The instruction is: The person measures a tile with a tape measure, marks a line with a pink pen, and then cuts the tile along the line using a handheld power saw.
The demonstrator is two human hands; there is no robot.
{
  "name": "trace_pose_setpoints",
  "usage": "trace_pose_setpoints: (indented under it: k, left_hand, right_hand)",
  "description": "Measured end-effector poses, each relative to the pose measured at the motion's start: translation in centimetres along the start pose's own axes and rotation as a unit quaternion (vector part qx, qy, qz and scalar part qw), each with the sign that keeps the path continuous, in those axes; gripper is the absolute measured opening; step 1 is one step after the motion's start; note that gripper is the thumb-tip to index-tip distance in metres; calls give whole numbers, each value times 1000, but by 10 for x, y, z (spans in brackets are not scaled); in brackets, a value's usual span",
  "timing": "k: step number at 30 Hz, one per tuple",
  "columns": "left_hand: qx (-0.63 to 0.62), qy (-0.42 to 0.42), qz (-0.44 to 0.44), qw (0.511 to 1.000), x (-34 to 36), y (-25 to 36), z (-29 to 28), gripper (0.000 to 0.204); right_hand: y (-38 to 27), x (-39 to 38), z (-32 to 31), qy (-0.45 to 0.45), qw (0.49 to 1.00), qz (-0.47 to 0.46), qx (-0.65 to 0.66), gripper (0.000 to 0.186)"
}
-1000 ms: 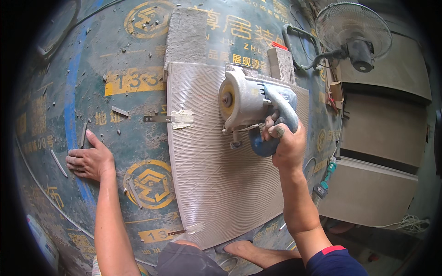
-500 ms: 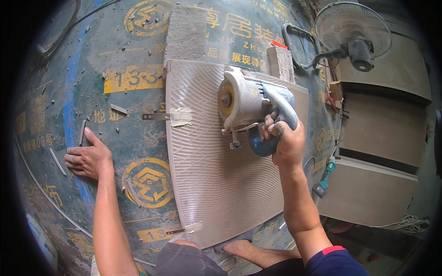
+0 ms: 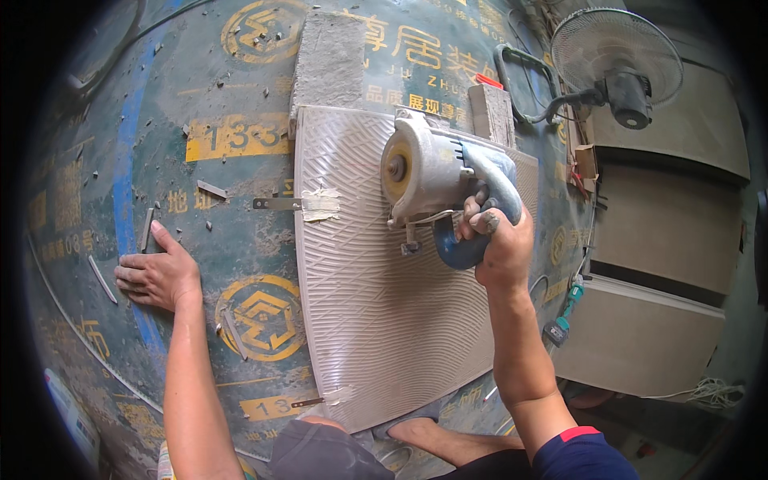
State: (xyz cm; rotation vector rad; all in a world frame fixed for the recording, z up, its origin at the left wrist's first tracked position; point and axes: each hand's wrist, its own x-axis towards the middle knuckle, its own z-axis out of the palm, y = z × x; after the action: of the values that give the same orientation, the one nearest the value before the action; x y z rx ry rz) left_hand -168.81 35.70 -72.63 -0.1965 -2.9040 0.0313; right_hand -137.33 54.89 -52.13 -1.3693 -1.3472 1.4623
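Note:
My right hand [image 3: 502,240] is wrapped around the blue rear handle of a tile cutter [image 3: 432,180], a dusty hand-held saw with a metal guard and a round yellowish blade flange. The cutter is over the upper middle of a large tile [image 3: 384,320], whose upward face is covered in curved ridges. Flat on the dusty floor covering, well left of the tile, lies my left hand [image 3: 162,276] with its fingers apart. A narrow grey offcut [image 3: 147,230] touches or lies right beside its index finger; I cannot tell which.
Thin metal tabs [image 3: 276,204] stick out from the tile's left edge. Offcut slivers [image 3: 212,190] and crumbs litter the floor. Beyond the tile are a grey block [image 3: 491,114] and a fan [image 3: 624,80]. Large tiles [image 3: 640,328] and a teal cordless tool [image 3: 566,314] lie at right.
The view has shifted slightly, so the floor and tile appear a little further right. Both hands keep their places, and the tile cutter stays in my right hand.

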Motion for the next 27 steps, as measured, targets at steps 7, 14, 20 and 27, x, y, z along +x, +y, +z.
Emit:
trace_pose_setpoints:
  k: [7, 14, 20, 27]
  left_hand:
    - [4, 6, 4, 1000, 2, -4, 1, 97]
    - [10, 13, 9, 1000, 2, -3, 0, 96]
    - [-4, 26, 10, 1000, -1, 0, 4, 96]
    - [9, 2, 4, 1000, 2, -3, 0, 97]
  right_hand:
    - [3, -4, 2, 3, 1000, -1, -15, 38]
    - [3, -4, -1, 1, 1000, 5, -15, 42]
    - [-1, -11, -8, 0, 998, 24, 49, 25]
    - [-6, -5, 2, 0, 999, 23, 31, 21]
